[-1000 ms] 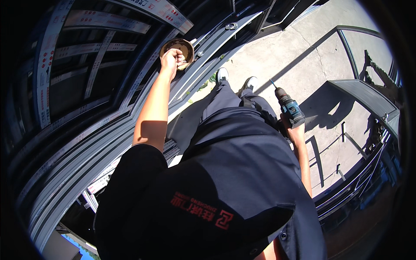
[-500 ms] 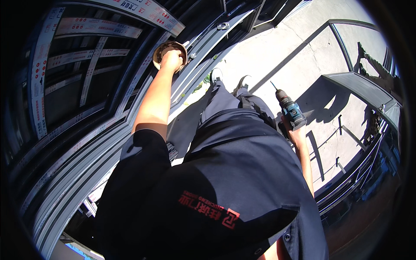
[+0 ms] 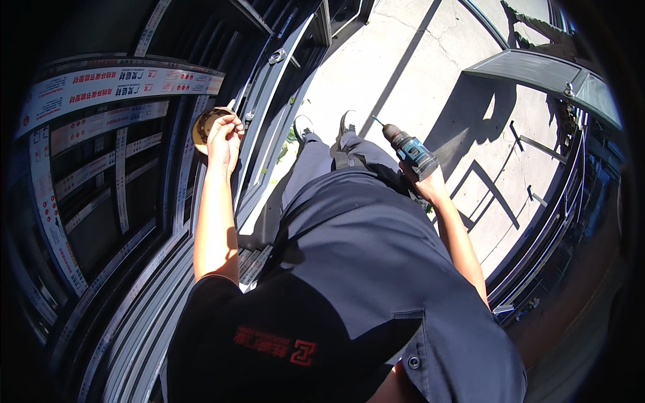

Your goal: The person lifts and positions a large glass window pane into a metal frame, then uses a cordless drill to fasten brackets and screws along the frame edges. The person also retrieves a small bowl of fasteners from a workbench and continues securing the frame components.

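Observation:
In my right hand (image 3: 430, 186) is a blue-and-black cordless drill (image 3: 415, 156), gripped by its handle. A thin bit sticks out of its chuck, pointing away from me and to the left. On the other side, my left hand (image 3: 225, 140) is raised beside a round tan bowl (image 3: 200, 131), partly covering it. Small dark pieces seem to lie inside the bowl, too small to name. The fingers of that hand are curled together in a pinch; what they hold, if anything, does not show.
Metal frame profiles (image 3: 121, 91) with printed film stand stacked on the left. Next to the bowl runs a grey frame (image 3: 269, 101) with a small metal fitting (image 3: 277, 56). A glazed metal frame (image 3: 537, 72) stands at the far right over sunlit concrete (image 3: 403, 67).
My left hand has come up out of the bowl, its fingers now pinched. The whole view has shifted, so the drill appears further left; it stays in my right hand.

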A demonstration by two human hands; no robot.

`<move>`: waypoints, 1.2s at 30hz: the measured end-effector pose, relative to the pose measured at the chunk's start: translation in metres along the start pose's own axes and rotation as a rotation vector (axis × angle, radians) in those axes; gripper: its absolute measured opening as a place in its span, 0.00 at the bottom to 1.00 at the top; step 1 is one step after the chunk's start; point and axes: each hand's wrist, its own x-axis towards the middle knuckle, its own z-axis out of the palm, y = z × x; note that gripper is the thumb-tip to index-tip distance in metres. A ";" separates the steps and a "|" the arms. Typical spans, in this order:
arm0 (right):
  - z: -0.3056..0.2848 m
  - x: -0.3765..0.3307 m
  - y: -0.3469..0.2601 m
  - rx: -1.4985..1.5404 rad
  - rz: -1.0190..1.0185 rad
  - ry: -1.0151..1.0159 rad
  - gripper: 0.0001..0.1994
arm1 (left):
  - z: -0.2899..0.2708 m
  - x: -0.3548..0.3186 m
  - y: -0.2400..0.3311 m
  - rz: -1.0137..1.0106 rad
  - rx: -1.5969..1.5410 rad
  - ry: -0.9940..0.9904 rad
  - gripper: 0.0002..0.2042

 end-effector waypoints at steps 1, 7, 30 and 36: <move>0.001 0.001 0.000 -0.005 0.008 0.001 0.17 | 0.012 0.007 -0.004 -0.010 0.006 -0.015 0.07; 0.003 0.001 -0.004 0.033 0.012 0.019 0.16 | 0.086 0.093 -0.019 0.135 0.912 0.046 0.12; -0.030 -0.055 0.002 0.232 0.117 0.194 0.16 | 0.163 0.154 -0.058 -0.188 0.206 -0.273 0.09; -0.060 -0.042 -0.008 0.253 -0.104 0.078 0.15 | 0.270 0.041 -0.069 -0.434 -0.240 -0.437 0.13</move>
